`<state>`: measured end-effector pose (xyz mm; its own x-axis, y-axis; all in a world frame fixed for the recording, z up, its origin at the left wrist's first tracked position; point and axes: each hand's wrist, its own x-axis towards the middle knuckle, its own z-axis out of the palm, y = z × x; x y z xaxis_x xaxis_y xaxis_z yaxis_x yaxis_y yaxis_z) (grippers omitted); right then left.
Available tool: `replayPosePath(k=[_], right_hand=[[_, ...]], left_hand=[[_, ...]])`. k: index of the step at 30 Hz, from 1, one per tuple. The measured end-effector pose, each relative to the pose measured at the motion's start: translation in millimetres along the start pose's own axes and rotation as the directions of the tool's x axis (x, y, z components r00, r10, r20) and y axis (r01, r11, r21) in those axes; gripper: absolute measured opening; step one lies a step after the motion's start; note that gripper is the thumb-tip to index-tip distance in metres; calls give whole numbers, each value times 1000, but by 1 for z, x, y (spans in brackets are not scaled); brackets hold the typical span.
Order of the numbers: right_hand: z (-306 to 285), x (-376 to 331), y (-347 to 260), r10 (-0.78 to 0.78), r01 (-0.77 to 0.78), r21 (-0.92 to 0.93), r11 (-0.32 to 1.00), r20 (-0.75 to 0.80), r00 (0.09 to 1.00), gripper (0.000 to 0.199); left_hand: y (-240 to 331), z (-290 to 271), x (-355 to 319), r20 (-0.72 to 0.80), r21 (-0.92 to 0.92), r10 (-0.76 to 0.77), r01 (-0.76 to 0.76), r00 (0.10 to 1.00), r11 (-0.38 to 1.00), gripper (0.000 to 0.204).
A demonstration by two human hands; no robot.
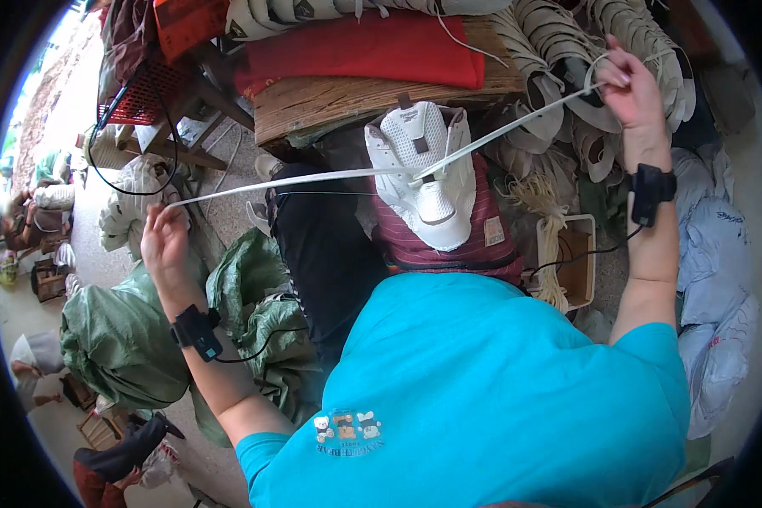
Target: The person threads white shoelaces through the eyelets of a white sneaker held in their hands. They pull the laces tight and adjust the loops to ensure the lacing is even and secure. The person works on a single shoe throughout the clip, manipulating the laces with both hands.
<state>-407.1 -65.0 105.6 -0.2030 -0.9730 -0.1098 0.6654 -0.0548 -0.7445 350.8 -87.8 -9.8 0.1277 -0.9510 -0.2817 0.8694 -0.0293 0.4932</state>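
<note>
A white shoe upper rests on the maroon striped cloth over my lap, its padded tongue pointing away from me. A flat white shoelace runs through the lower lacing area and is stretched out to both sides. On the left, my left hand pinches one end of the lace, arm spread wide. Higher up at the right, my right hand is closed on the other side of the lace, and a short loop of it shows by the fingers. Both stretches look taut.
Beyond my knees stands a wooden bench with red cloth on it. Stacked shoe uppers hang at the far right. A bundle of cream laces droops over a box. Green sacks lie left; other people sit beyond.
</note>
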Motion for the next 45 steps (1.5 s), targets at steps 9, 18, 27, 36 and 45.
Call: replayPosePath(k=[9,18,27,36,45], right_hand=[[-174,-18,-160,-531,359,-402,843,-506,680,21],[-13,-48,67,-11,-85,-763,640,-121,993,34],[45,-93,187,366,-15,-830,557,229,902,14],[89,-83,173,348,503,-848,-167,427,835,13],[111,-91,187,430,756,-325,-569,666,610,11]], left_hand=[[56,-41,-12,-235,400,569,-455,788,796,23],[-169,127,-88,275,839,-23,-228,961,495,26],[-269,130,-111,287,865,-453,-25,844,501,28],[-272,130,-122,153,948,-507,19,848,318,28],[-273,135,-101,361,895,-439,-438,823,-85,24]])
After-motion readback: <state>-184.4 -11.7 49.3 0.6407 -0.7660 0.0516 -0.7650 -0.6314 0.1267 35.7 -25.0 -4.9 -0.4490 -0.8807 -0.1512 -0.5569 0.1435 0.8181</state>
